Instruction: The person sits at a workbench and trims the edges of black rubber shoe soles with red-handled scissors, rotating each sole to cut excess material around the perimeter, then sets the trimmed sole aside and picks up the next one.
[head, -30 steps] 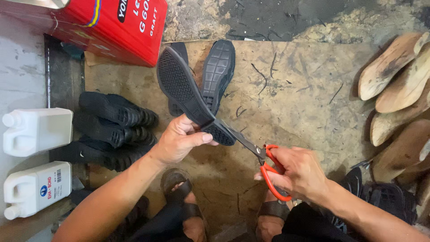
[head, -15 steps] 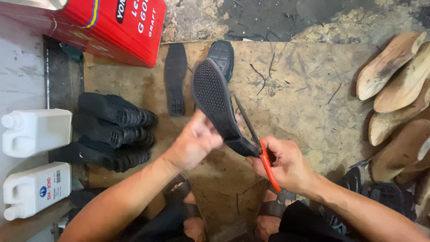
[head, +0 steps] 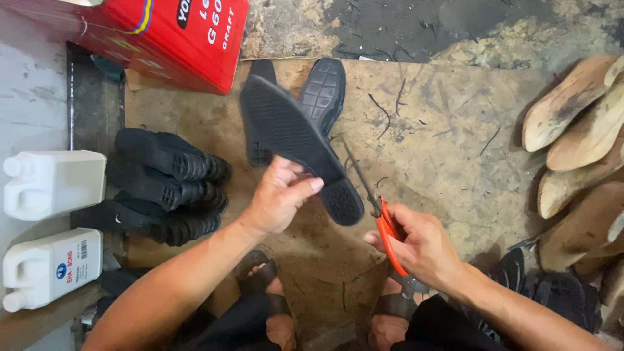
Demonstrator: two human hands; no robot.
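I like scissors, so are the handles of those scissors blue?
No, the scissors in the right hand have orange-red handles.

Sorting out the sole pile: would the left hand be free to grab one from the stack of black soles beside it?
Probably not: the left hand grips a sole; the stack lies unobstructed.

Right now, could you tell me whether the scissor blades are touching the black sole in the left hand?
Apart. The head view shows brown board between the scissors' blades and the sole's right edge; the left hand grips the sole, the right hand the orange handles.
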